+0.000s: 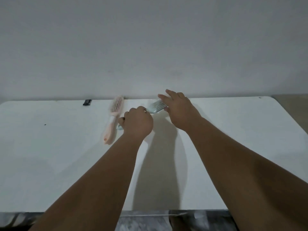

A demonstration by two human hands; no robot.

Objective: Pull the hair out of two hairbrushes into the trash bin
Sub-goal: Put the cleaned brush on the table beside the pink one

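A light blue hairbrush (pixel 155 106) is held bristles up a little above the far part of the white table (pixel 50 155). My left hand (pixel 137 122) is closed around its handle. My right hand (pixel 179 108) rests over the brush head, fingers spread and touching the bristles. A pink hairbrush (pixel 113 117) lies on the table just left of my left hand, handle pointing toward me. No trash bin shows in this view.
A small black object (pixel 87 102) sits near the table's far edge by the plain wall. A tiny dark speck (pixel 45 124) lies on the table's left side. Grey patterned floor (pixel 146 220) shows below the near edge.
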